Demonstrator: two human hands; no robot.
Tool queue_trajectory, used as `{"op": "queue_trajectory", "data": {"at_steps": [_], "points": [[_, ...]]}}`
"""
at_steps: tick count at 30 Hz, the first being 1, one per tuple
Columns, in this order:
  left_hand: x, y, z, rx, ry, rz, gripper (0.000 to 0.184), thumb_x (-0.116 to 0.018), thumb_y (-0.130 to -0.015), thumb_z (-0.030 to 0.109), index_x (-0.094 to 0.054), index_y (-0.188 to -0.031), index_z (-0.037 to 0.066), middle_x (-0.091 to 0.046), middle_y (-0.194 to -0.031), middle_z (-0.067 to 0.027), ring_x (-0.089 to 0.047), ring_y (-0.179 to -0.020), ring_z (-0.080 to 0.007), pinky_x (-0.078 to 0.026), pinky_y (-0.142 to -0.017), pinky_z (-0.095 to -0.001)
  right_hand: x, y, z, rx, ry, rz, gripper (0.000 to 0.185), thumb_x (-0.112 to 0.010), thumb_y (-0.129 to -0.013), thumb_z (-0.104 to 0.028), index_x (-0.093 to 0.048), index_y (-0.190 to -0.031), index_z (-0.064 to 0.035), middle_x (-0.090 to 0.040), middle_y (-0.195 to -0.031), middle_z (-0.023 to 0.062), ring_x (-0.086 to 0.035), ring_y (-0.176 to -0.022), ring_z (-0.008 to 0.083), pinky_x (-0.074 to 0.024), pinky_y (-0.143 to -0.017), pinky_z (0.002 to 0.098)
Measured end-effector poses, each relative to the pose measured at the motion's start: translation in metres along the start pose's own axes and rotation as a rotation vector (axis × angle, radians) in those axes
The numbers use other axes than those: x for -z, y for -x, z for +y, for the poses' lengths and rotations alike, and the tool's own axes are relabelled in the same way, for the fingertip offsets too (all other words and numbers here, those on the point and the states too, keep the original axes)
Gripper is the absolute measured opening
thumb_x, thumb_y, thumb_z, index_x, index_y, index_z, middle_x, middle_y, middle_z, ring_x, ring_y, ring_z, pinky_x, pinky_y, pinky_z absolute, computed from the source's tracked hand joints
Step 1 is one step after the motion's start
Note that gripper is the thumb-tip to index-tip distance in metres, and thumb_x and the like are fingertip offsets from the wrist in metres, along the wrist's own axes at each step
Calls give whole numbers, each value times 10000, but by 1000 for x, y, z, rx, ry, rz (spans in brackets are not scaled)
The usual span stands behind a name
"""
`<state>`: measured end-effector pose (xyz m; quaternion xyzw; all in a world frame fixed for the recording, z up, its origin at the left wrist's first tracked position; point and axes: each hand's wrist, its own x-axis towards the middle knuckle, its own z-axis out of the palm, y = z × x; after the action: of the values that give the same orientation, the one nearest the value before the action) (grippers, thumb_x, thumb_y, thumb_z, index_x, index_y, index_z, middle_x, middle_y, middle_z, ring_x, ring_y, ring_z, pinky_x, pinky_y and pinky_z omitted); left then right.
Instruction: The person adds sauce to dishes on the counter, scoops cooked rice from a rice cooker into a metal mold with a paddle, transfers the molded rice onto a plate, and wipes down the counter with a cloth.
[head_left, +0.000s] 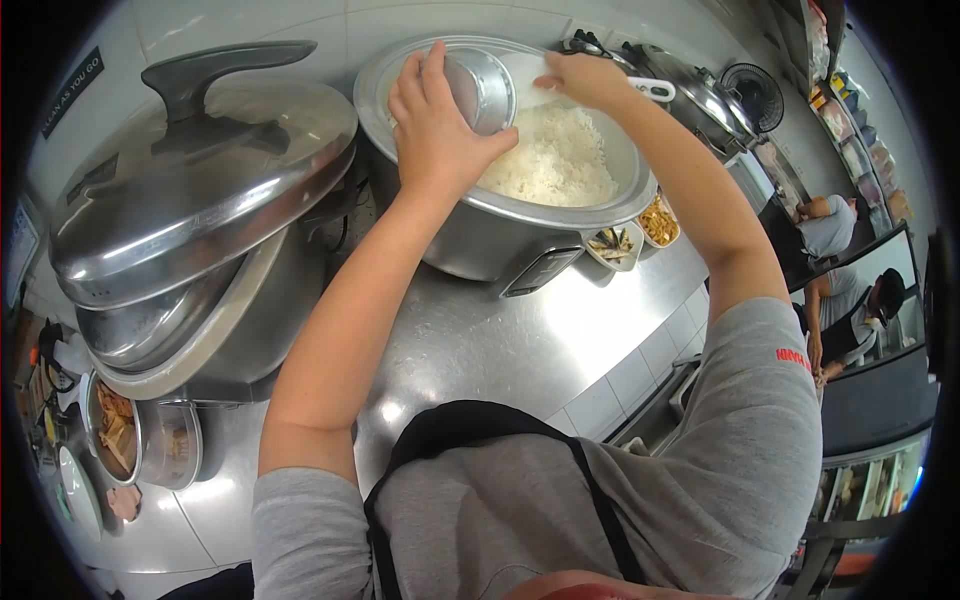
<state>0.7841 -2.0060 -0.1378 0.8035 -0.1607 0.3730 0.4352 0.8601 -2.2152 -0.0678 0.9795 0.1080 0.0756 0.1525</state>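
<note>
In the head view, my left hand (pixel 435 130) is wrapped around a small metal bowl (pixel 487 92), tilted on its side above a large rice cooker (pixel 450 235). White rice (pixel 555 160) is heaped inside the cooker's pot. My right hand (pixel 590 80) is closed on a white rice paddle (pixel 655 91), whose handle end sticks out to the right. The paddle's blade reaches toward the bowl over the far side of the pot and is partly hidden. I cannot see whether rice is in the bowl.
At left stands a second cooker (pixel 270 310) with a large metal lid (pixel 230 190) resting askew on it. Small dishes of fried fish (pixel 612 245) and peanuts (pixel 658 222) sit right of the rice cooker. Metal containers (pixel 170 445) stand lower left. Two people (pixel 850 310) are at far right.
</note>
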Motion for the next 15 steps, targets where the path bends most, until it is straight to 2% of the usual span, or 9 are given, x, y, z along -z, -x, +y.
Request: {"op": "queue_trajectory", "data": {"at_steps": [1, 2, 6, 9, 11, 15], "points": [[0, 1, 0, 4, -5, -7, 1017, -793, -544, 291, -202, -1332, 38, -268, -1303, -212, -262, -1212, -391, -282, -1002, -461, -3, -10, 14, -12, 70, 121, 310, -536, -835, -369, -523, -973, -91, -641, -841, 134, -617, -830, 326, -472, -683, 452], [1, 1, 0, 9, -13, -12, 1016, -792, -545, 290, -201, -1333, 37, -267, -1303, -211, -261, -1212, -390, -279, -1005, -460, -11, -19, 28, -2, 70, 125, 310, -536, -835, -369, -523, -973, -91, -641, -841, 134, -617, -830, 326, -472, -683, 452], [0, -1, 0, 31, -17, 1, 1019, -790, -547, 290, -196, -1335, 35, -263, -1304, -210, -256, -1216, -388, -279, -1007, -459, -103, -55, 99, -294, 276, 44, 357, -546, -836, -374, -541, -1028, -73, -644, -921, 116, -620, -887, 292, -489, -736, 418], [0, -2, -4, 22, -15, 13, 1023, -789, -548, 292, -191, -1337, 34, -261, -1303, -210, -251, -1219, -386, -285, -1005, -458, -121, -38, 85, -384, 194, -52, 382, -554, -832, -378, -547, -1061, -72, -634, -988, 105, -608, -936, 287, -483, -775, 403], [-2, -1, -3, 4, -28, 14, 1016, -773, -540, 286, -189, -1338, 54, -227, -1324, -232, -228, -1219, -412, -336, -951, -503, -115, -32, 81, -351, 169, -134, 388, -551, -835, -380, -549, -1070, -71, -626, -1010, 110, -596, -964, 286, -474, -793, 406], [-3, 1, -3, 8, -3, 14, 1008, -772, -540, 289, -197, -1333, 52, -231, -1322, -230, -229, -1218, -411, -329, -957, -496, -97, -19, 72, -308, 99, -241, 414, -531, -846, -402, -550, -1090, -68, -607, -1056, 125, -560, -1033, 280, -450, -830, 413]]}}
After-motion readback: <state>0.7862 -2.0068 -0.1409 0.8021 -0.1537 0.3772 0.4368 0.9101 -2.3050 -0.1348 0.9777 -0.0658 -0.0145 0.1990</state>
